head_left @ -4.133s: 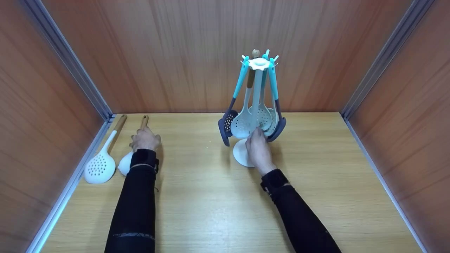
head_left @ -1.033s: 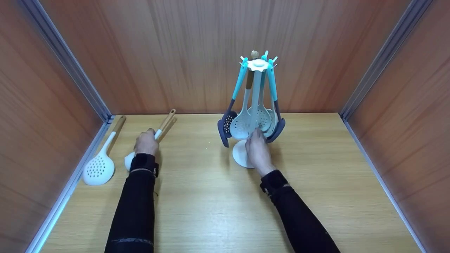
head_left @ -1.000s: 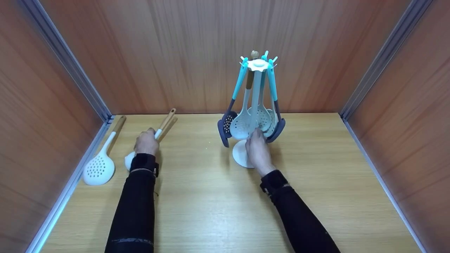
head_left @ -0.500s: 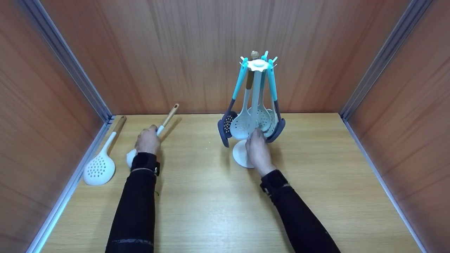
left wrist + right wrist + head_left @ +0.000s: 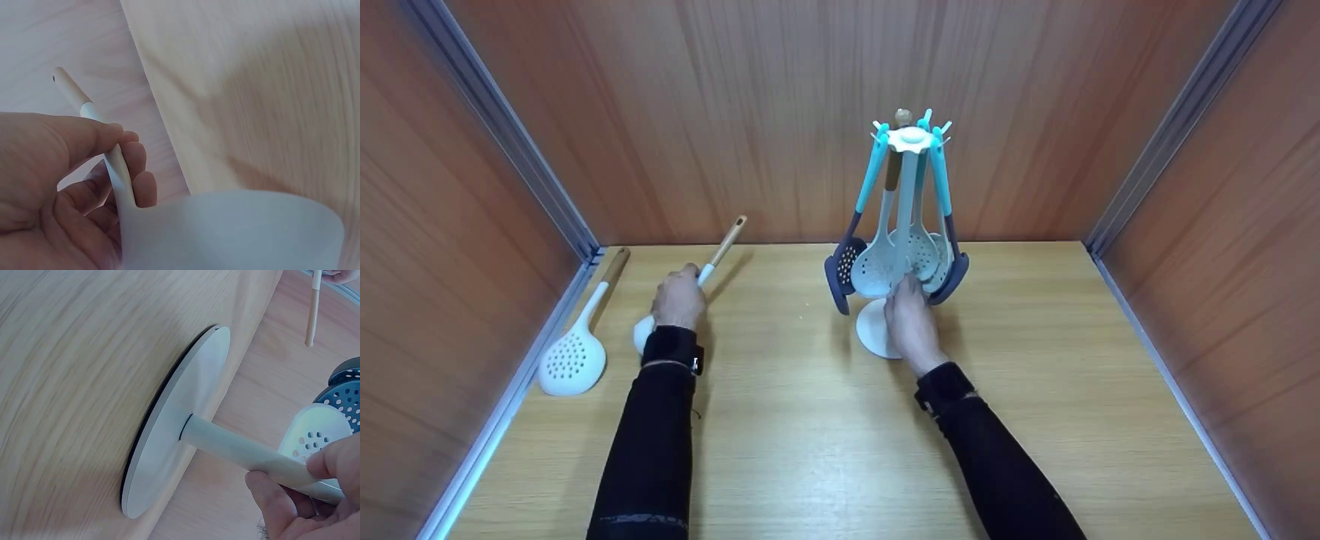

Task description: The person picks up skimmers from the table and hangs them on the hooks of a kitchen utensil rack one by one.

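A white ladle with a wooden-ended handle is in my left hand. Thumb and fingers pinch its white neck just above the bowl, and the handle tilts up toward the far right. In the head view most of the bowl is hidden behind the hand. My right hand grips the lower pole of an upright white utensil stand, above its round base. Several utensils hang from the stand's top, among them a slotted spoon and dark-headed tools with turquoise handles.
A white skimmer with a wooden handle lies on the table by the left wall. Wooden panels enclose the back and both sides, with metal strips at the corners.
My left hand has shifted its hold from the ladle's handle to nearer the bowl. The handle end has swung right and risen off the table. The right hand stays on the pole.
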`<state>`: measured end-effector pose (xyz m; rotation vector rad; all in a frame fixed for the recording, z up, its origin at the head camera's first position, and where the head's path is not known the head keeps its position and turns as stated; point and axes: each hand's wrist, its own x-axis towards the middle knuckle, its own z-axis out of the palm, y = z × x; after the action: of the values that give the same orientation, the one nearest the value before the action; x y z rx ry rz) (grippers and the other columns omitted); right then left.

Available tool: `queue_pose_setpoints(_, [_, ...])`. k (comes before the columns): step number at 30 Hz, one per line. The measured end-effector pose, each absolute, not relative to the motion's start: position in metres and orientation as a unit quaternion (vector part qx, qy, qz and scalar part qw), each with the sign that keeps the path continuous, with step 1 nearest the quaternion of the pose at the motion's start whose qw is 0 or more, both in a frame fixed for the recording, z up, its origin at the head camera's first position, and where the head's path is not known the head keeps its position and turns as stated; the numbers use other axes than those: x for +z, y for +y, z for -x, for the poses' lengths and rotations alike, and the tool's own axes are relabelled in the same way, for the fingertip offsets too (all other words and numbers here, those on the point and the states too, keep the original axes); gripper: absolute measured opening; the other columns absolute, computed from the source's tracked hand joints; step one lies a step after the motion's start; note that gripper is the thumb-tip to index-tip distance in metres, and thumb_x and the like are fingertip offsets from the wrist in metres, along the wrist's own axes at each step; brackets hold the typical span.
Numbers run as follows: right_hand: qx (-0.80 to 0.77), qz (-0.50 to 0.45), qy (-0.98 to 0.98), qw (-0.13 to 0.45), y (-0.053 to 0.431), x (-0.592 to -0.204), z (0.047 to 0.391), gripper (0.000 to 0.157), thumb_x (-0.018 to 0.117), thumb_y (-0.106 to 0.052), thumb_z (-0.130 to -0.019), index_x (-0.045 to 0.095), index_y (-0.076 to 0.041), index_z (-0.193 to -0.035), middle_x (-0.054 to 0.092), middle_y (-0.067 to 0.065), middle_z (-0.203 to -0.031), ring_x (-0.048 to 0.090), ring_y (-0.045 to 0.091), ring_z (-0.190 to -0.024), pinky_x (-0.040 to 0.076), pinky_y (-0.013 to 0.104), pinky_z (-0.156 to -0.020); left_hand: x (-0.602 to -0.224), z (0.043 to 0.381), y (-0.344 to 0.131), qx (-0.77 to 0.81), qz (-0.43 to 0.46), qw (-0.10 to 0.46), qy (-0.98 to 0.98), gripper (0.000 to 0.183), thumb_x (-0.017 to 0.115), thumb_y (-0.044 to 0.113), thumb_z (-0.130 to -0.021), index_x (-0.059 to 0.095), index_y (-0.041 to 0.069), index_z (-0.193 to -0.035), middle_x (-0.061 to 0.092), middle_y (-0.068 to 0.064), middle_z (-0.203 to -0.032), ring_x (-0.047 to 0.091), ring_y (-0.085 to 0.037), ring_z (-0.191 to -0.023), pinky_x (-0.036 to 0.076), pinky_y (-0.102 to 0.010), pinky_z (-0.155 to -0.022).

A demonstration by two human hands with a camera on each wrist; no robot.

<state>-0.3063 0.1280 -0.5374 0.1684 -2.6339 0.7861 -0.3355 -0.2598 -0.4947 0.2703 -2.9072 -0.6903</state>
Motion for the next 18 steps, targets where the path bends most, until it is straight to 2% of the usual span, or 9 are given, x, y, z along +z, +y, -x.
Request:
queue_pose_setpoints(8, [0.284,-0.047,-0.944,0.16,0.129,-0.536,0.308,0.031,0.064,-0.005,-0.118,0.06,0.013,-0.143,0.069,0.032,-0.139,0.076,0.044,-0.129,0.068,0.052,-0.109,-0.492,0.337,-0.255,-0.238,-0.086,0.077,-0.964,0.036,0.051,-0.001,-0.117,0.065,-0.004,-0.15,0.073,-0.043,-0.133,0.074,-0.066,-0.123,0.064,-0.077,-0.1])
queue_pose_setpoints(18, [0.282,-0.032,-0.944,0.166,0.125,-0.538,0.306,0.035,0.066,-0.006,-0.118,0.058,0.012,-0.147,0.068,0.031,-0.141,0.075,0.043,-0.134,0.066,0.052,-0.114,-0.49,0.339,-0.246,-0.244,-0.079,0.08,-0.963,0.037,0.052,0.0,-0.117,0.066,-0.003,-0.151,0.074,-0.04,-0.133,0.075,-0.063,-0.125,0.065,-0.075,-0.1])
